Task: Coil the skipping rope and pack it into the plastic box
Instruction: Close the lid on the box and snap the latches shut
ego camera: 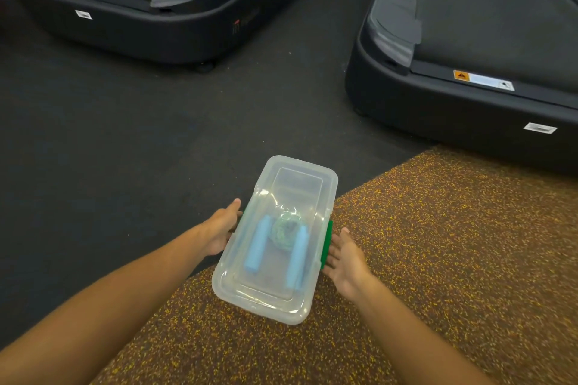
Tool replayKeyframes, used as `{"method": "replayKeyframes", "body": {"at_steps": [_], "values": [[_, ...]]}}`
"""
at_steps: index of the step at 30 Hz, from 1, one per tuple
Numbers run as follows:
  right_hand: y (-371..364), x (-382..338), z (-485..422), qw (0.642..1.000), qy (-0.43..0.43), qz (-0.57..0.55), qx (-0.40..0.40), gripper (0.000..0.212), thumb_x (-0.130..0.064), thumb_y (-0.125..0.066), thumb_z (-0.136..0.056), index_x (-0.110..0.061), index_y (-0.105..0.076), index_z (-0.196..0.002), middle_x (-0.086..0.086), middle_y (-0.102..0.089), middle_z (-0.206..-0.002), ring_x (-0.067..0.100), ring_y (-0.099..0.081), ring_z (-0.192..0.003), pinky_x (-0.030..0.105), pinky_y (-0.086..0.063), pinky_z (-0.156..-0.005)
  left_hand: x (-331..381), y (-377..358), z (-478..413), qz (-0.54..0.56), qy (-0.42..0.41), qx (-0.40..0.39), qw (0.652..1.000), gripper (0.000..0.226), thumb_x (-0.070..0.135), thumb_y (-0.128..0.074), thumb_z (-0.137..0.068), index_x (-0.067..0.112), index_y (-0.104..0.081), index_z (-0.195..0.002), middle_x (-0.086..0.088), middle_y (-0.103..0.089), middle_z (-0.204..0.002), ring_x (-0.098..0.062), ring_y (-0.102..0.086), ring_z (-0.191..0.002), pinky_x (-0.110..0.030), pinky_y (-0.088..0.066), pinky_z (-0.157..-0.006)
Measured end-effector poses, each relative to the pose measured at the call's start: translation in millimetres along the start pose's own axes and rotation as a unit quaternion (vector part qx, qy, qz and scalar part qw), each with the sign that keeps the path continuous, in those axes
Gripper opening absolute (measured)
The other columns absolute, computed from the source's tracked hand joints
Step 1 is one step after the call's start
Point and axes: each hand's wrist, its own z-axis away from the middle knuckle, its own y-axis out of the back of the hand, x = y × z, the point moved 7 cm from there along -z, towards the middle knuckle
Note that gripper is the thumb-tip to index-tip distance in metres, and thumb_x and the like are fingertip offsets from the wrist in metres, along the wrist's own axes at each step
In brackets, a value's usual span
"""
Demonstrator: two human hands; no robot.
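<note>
A clear plastic box [300, 178] with its lid on lies on the floor in front of me. Through the lid I see the skipping rope [285, 232] coiled into a green bundle, with its two light blue handles lying along either side. My left hand [220, 230] rests against the box's left side, over the latch there. My right hand [345, 259] is flat, fingers spread, beside the green latch [327, 244] on the right side, touching or almost touching it.
The box straddles the border between dark grey flooring [125, 150] and yellow-speckled brown rubber matting [438, 244]. Two black treadmill bases stand beyond, one at the far left [140, 19] and one at the right [469, 87].
</note>
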Motion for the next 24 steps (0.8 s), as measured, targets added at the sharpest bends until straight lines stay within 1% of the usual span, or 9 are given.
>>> {"method": "replayKeyframes", "body": {"at_steps": [4,7,9,12,14,16,18,21,24], "values": [[7,-10,0,0.996,0.059,0.032,0.058,0.044,-0.036,-0.03,-0.099,-0.005,-0.053,-0.12,0.016,-0.059,-0.122,0.032,-0.056,-0.112,0.047,-0.044,-0.099,8,-2,5,0.019,-0.017,-0.002,1.0,0.052,0.044,-0.029,-0.098,0.007,-0.043,-0.132,-0.007,-0.052,-0.122,-0.023,-0.05,-0.109,-0.041,-0.04,-0.097],[3,-13,2,0.992,0.094,0.055,0.062,0.039,-0.032,-0.036,-0.098,-0.004,-0.061,-0.109,0.018,-0.064,-0.113,0.029,-0.06,-0.095,0.045,-0.048,-0.092,14,7,6,0.007,-0.039,-0.003,0.999,0.04,0.038,-0.044,-0.095,0.009,-0.05,-0.122,-0.008,-0.053,-0.124,-0.019,-0.054,-0.1,-0.04,-0.045,-0.089],[-1,-12,5,0.99,0.109,0.06,0.062,0.035,-0.029,-0.039,-0.097,-0.007,-0.061,-0.114,0.015,-0.064,-0.116,0.027,-0.061,-0.101,0.043,-0.049,-0.095,17,13,6,-0.038,-0.057,-0.016,0.998,0.039,0.026,-0.059,-0.088,0.009,-0.052,-0.123,-0.008,-0.055,-0.124,-0.02,-0.057,-0.101,-0.041,-0.049,-0.089],[-9,-14,13,0.989,0.139,0.026,0.047,0.035,-0.016,-0.04,-0.097,-0.008,-0.05,-0.13,-0.001,-0.056,-0.123,0.015,-0.054,-0.103,0.028,-0.043,-0.092,22,14,8,-0.13,-0.1,-0.018,0.986,0.051,0.01,-0.067,-0.081,0.008,-0.049,-0.129,-0.006,-0.056,-0.116,-0.019,-0.057,-0.099,-0.035,-0.051,-0.082],[-17,-14,19,0.988,0.148,0.006,0.034,0.039,-0.013,-0.036,-0.098,-0.009,-0.041,-0.137,-0.006,-0.05,-0.118,0.011,-0.048,-0.102,0.026,-0.039,-0.09,27,14,10,-0.17,-0.13,0.009,0.977,0.055,0.008,-0.069,-0.079,0.008,-0.048,-0.13,-0.007,-0.058,-0.114,-0.019,-0.058,-0.098,-0.028,-0.052,-0.072],[-22,-9,18,0.99,0.137,-0.021,0.035,0.04,-0.021,-0.034,-0.099,-0.014,-0.04,-0.138,-0.003,-0.05,-0.131,0.013,-0.051,-0.111,0.03,-0.04,-0.099,31,13,11,-0.181,-0.154,0.033,0.971,0.05,0.009,-0.068,-0.08,0.009,-0.052,-0.127,-0.006,-0.06,-0.11,-0.017,-0.06,-0.095,-0.025,-0.052,-0.066],[-25,-1,16,0.992,0.108,-0.045,0.041,0.041,-0.036,-0.031,-0.098,-0.018,-0.05,-0.13,0.01,-0.059,-0.127,0.024,-0.059,-0.11,0.041,-0.049,-0.096,29,12,9,-0.152,-0.16,0.056,0.974,0.037,0.02,-0.064,-0.085,0.011,-0.058,-0.121,-0.003,-0.064,-0.107,-0.017,-0.062,-0.094,-0.031,-0.054,-0.076],[-26,5,12,0.993,0.084,-0.074,0.033,0.053,-0.051,-0.028,-0.095,-0.014,-0.056,-0.122,0.016,-0.066,-0.115,0.029,-0.065,-0.096,0.037,-0.056,-0.074,22,14,10,-0.076,-0.141,0.102,0.982,0.034,0.036,-0.057,-0.087,0.014,-0.066,-0.111,-0.004,-0.067,-0.106,-0.02,-0.064,-0.096,-0.042,-0.052,-0.091],[-26,1,15,0.992,0.109,-0.048,0.037,0.044,-0.042,-0.03,-0.097,-0.019,-0.05,-0.129,0.01,-0.059,-0.127,0.026,-0.061,-0.107,0.045,-0.052,-0.09,22,10,14,-0.079,-0.151,0.113,0.979,0.034,0.032,-0.058,-0.082,0.015,-0.067,-0.109,-0.004,-0.067,-0.11,-0.023,-0.063,-0.099,-0.04,-0.051,-0.092]]}}
